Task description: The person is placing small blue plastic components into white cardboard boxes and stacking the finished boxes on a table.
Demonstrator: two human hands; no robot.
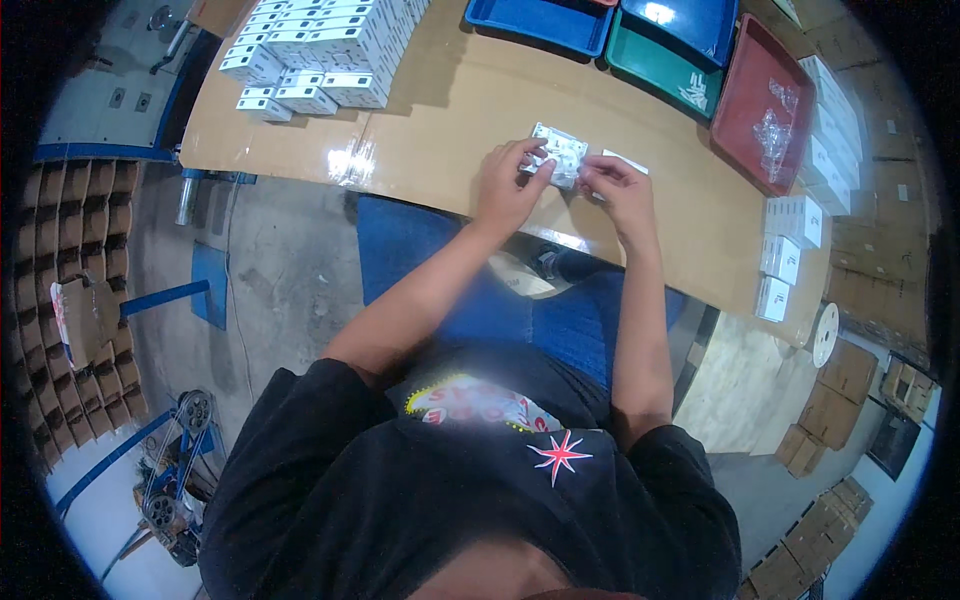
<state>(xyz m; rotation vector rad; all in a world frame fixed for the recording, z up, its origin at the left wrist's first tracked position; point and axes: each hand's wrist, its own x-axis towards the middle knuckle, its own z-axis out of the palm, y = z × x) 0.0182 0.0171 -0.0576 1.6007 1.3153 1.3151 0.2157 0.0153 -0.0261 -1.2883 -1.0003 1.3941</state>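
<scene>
Near the table's front edge, a small white box-shaped piece with a moulded or patterned top lies between my hands. My left hand grips its left side, with the thumb and fingers on its top. At its right edge, my right hand has its fingertips pinched together. Whatever is between those fingertips is too small to make out. Another flat white piece shows just behind my right hand, partly covered by it.
White boxes are stacked at the back left of the table. Blue trays, a green tray and a red tray holding clear plastic pieces stand at the back right. Small white boxes line the right edge.
</scene>
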